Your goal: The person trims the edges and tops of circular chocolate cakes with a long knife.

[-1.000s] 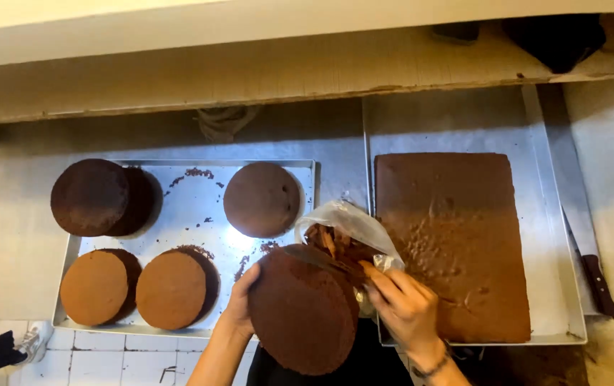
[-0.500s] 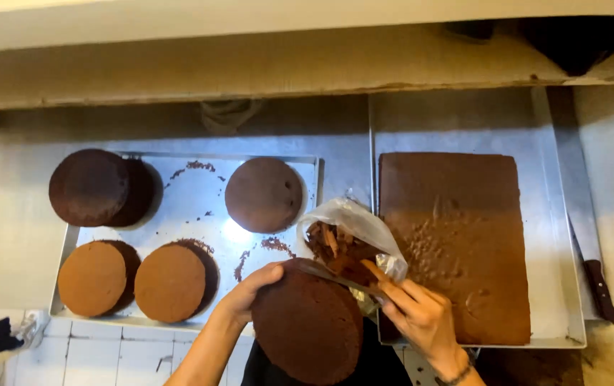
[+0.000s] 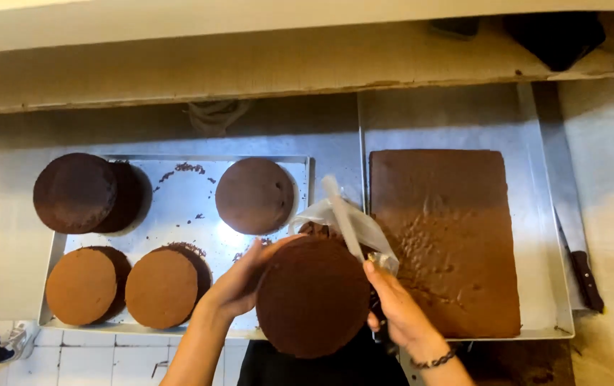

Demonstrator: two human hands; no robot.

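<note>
Lifted blade now over round cake; my right hand clenches its handle, left hand grips cake edge.

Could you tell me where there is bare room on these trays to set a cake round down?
Left tray: bare metal between the stacked dark rounds and the single dark round. Right tray: strips above and right of the sheet cake. Crowded along the left tray's front edge.

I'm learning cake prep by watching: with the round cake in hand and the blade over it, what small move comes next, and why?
Probably draw the blade across the round cake. The left hand grips the cake's left edge above the tray, and the right hand holds the blade over its top, beside the clear bag.
</note>
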